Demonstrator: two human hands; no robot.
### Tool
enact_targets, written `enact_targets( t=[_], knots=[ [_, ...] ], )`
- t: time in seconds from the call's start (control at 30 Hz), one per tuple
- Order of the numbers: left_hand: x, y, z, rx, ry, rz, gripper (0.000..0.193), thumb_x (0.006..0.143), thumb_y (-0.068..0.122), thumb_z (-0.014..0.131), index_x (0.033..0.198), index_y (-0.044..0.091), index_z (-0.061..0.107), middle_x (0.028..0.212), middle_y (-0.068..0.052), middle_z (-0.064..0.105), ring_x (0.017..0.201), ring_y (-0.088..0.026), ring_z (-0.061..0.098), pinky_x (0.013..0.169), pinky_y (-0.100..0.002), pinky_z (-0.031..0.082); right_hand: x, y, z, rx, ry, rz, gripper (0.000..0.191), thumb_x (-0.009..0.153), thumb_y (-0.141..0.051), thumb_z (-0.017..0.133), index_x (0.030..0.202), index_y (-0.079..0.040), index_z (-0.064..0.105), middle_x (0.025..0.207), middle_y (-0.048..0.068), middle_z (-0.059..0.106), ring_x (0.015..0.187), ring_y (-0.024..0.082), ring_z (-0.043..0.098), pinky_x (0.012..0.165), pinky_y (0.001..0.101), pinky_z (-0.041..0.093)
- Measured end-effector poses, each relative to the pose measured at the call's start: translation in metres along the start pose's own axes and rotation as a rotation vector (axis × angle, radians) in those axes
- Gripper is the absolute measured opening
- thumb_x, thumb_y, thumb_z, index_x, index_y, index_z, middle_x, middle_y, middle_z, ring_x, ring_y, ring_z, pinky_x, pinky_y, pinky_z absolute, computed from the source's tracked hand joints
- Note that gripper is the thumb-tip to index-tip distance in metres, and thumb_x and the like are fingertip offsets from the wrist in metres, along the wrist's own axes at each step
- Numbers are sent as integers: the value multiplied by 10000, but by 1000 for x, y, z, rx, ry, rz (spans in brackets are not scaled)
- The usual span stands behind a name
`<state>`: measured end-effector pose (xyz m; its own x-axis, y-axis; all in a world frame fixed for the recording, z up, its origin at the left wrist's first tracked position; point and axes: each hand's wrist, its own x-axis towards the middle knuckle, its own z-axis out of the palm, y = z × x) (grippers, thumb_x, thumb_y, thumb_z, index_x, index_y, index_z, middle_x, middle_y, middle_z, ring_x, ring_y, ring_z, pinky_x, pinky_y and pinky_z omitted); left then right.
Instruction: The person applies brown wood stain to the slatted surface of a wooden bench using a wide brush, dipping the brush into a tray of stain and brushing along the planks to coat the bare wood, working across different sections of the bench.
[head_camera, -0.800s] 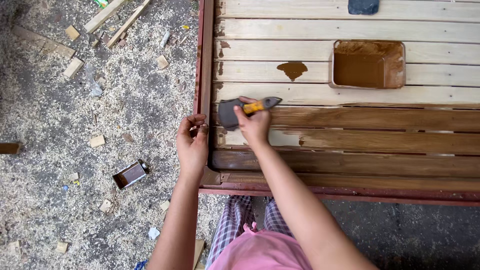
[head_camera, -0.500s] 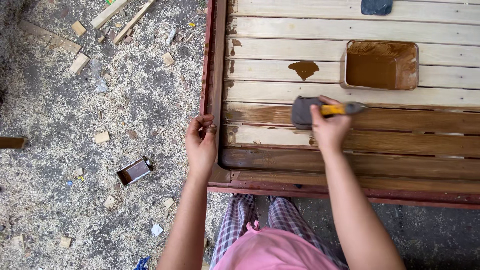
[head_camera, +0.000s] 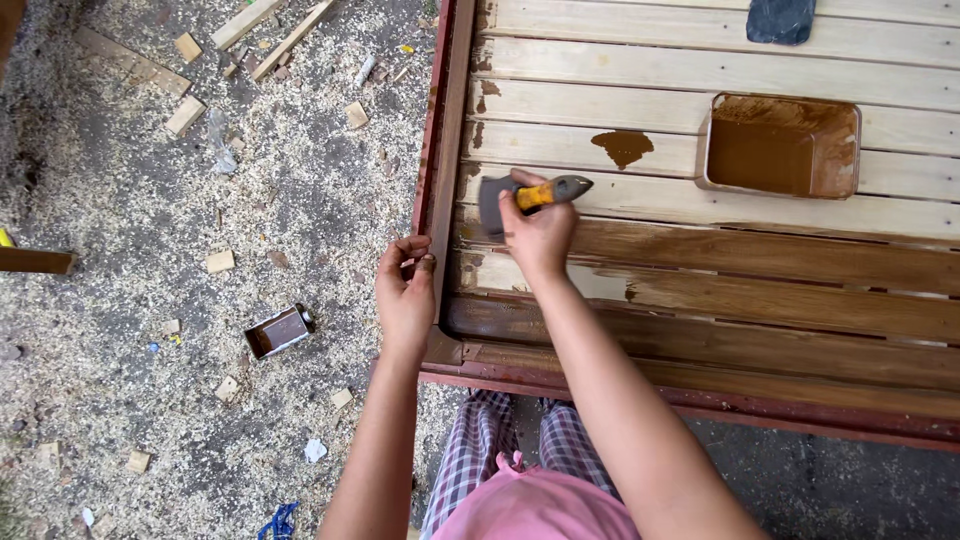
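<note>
brush (head_camera: 530, 195) back leftward in right hand (head_camera: 540, 235), near frame edge (head_camera: 437, 200)

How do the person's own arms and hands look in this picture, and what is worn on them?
Both arms are bare from the lower edge of the picture to the fingertips: no sleeves, gloves, watch or bracelet show. The left hand and the right hand carry no visible rings. Each forearm is slim and straight. Below them show a pink top and checked trousers.
</note>
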<state>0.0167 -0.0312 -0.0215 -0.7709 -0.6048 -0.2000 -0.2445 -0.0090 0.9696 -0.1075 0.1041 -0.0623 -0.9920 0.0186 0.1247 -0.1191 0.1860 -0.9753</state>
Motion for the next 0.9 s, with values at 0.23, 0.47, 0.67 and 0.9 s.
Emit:
enact_targets(
  t=[0.23,0.47,0.67,0.9],
  knots=[
    [0,7,11,-65,-25,19,183,948,-29,596,1116,14,654,974,-38,659,875,-112,599,802,-249,495,9,-11,4,-266,-66,-117,228,869,-57,770,1091,-16,742,870,123,769,708,193,725,613,290,596],
    [8,3,7,-116,-8,16,176,943,-31,594,1104,16,647,986,-29,664,894,-91,614,810,-235,508,6,-8,15,30,-14,-107,229,870,-70,791,1077,-3,718,970,124,754,823,159,730,719,284,643],
    [10,8,7,-83,-23,34,171,967,-15,599,1126,22,651,951,-34,640,852,-97,580,776,-244,496,10,-6,-2,-391,-1,-65,214,865,-65,756,1072,-12,736,853,114,762,603,170,661,511,297,562],
    [7,14,5,-72,-9,25,184,936,-28,597,1105,25,649,985,-23,654,880,-96,594,813,-247,500,4,-7,38,15,-83,87,218,873,-94,742,1079,-30,712,845,108,753,614,145,698,517,267,601]
  ],
)
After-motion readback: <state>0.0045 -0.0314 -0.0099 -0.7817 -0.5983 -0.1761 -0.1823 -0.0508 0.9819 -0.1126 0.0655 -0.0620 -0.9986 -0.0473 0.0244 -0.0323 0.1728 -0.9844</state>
